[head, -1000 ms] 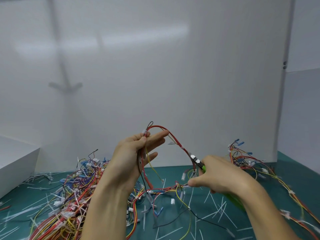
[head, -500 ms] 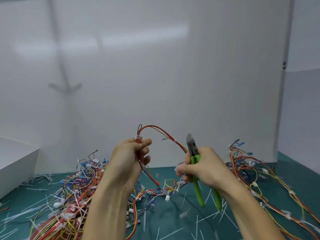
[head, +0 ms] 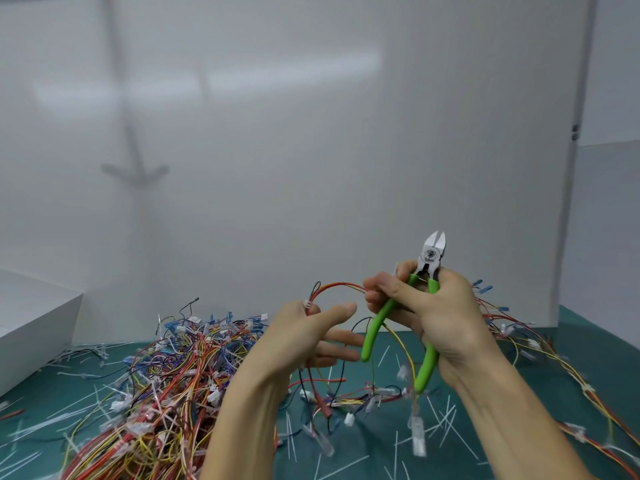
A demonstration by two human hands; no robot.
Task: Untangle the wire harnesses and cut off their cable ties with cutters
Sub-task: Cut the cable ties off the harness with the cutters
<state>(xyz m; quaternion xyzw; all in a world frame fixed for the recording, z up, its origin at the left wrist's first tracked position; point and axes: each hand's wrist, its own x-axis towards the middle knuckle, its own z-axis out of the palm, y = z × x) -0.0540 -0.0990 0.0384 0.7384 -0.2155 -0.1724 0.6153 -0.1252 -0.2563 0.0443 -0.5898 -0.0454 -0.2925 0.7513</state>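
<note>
Above the table, a red, yellow and black wire harness (head: 341,286) arches between my two hands, its lower ends with white connectors dangling over the mat. My left hand (head: 304,336) pinches the harness near a small white connector, the other fingers spread forward. Green-handled cutters (head: 420,306) sit in the grip of my right hand (head: 440,317), their steel jaws pointing up and slightly parted. The fingertips of that hand also pinch the harness at the right end of the arch.
A big tangled pile of coloured harnesses (head: 166,382) lies on the green mat (head: 502,448) at the left. More harnesses (head: 540,351) trail along the right. Several cut white cable ties (head: 446,420) litter the mat. A white box (head: 31,323) stands at far left, white walls behind.
My right hand has risen and turned the cutters jaws-up, away from the harness, and now also pinches the wire. The left hand has dropped a little and spread its fingers.
</note>
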